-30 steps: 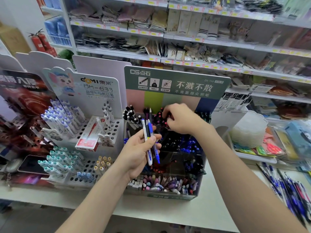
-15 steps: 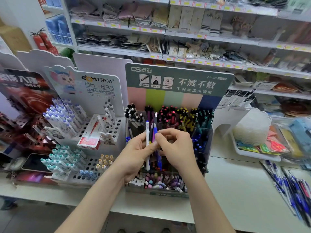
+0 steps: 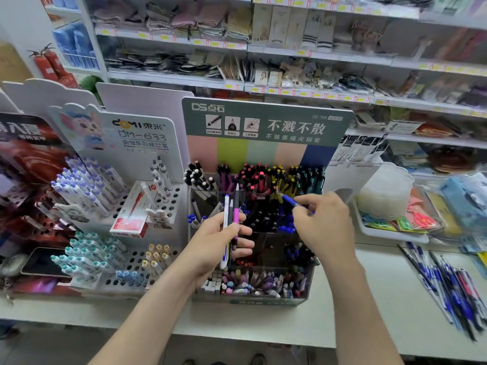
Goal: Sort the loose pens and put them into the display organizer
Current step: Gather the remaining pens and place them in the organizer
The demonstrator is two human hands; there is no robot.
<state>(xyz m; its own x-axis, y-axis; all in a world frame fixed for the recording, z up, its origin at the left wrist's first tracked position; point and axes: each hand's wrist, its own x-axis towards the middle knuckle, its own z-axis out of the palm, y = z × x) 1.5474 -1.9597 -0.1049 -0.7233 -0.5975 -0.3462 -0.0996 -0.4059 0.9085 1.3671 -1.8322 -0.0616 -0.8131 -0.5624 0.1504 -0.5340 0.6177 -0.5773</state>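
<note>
Head view: my right hand (image 3: 324,227) pinches a slim blue plastic pen (image 3: 288,201). Its long axis slants up and left, just above the blue-capped section of the clear tiered plastic display organizer (image 3: 247,301). My left hand (image 3: 216,246) grips an upright three-pen bundle (image 3: 232,214), white, dark and purple. Judged requirement: tip the blue pen vertical, then lower.

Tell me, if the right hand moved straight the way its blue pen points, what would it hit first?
The right hand aims its blue pen up and left. First in line are probably the pink and yellow pens standing in the back row of the organizer, though depth is unclear.
</note>
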